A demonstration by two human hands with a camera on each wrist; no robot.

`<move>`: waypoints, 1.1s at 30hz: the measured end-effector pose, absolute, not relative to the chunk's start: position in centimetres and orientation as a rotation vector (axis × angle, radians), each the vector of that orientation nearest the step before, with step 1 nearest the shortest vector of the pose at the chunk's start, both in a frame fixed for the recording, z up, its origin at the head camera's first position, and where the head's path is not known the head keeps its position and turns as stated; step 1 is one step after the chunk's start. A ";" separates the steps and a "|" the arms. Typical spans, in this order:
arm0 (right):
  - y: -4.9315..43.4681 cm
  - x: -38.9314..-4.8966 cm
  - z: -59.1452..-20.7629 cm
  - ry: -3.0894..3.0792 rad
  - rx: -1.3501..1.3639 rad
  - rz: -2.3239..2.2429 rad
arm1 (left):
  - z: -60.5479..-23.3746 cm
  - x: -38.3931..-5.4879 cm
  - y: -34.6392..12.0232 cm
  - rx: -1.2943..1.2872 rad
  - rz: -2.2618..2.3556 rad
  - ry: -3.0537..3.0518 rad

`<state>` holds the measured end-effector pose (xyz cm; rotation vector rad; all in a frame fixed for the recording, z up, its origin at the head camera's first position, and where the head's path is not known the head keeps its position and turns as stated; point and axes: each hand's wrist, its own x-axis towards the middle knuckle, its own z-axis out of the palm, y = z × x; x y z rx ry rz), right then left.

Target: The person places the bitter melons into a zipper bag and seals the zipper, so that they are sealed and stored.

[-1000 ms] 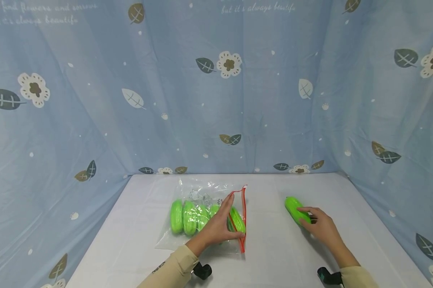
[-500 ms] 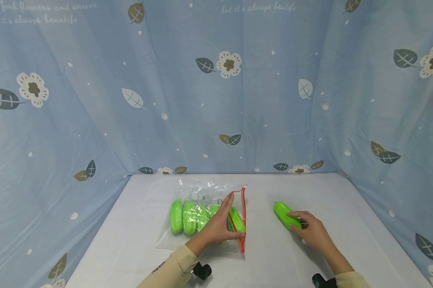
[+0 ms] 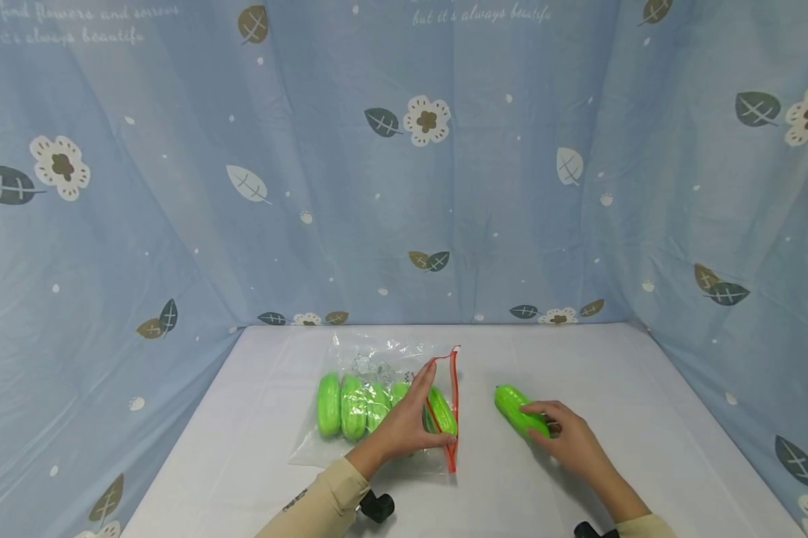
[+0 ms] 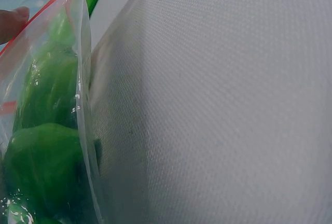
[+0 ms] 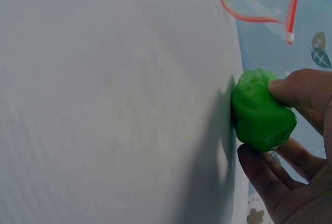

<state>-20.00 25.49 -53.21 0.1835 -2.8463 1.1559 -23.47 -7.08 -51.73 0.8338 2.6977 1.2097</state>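
Note:
A clear zip bag (image 3: 310, 448) with a red edge (image 3: 454, 403) lies on the table, its mouth facing right. Several light green toy cucumbers (image 3: 353, 407) sit side by side inside it. My left hand (image 3: 404, 426) rests at the mouth with thumb and fingers spread, the thumb (image 4: 13, 24) touching the red edge in the left wrist view. To the right of the bag, my right hand (image 3: 572, 441) grips another green cucumber (image 3: 517, 409) by its near end. Thumb and fingers lie on opposite sides of this cucumber (image 5: 259, 110) in the right wrist view.
A white cloth (image 3: 485, 493) covers the table. Blue patterned curtains (image 3: 350, 187) hang behind it and on both sides. Black wrist camera parts (image 3: 377, 506) show beside the left sleeve (image 3: 323, 501).
My right hand has moved left and slightly toward me with the cucumber, nearing the bag's mouth. The left hand and the bag have stayed in place.

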 end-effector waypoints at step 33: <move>22.5 -18.6 -53.1 -2.825 0.290 1.266 | -52.1 -23.8 -7.2 0.854 1.199 2.708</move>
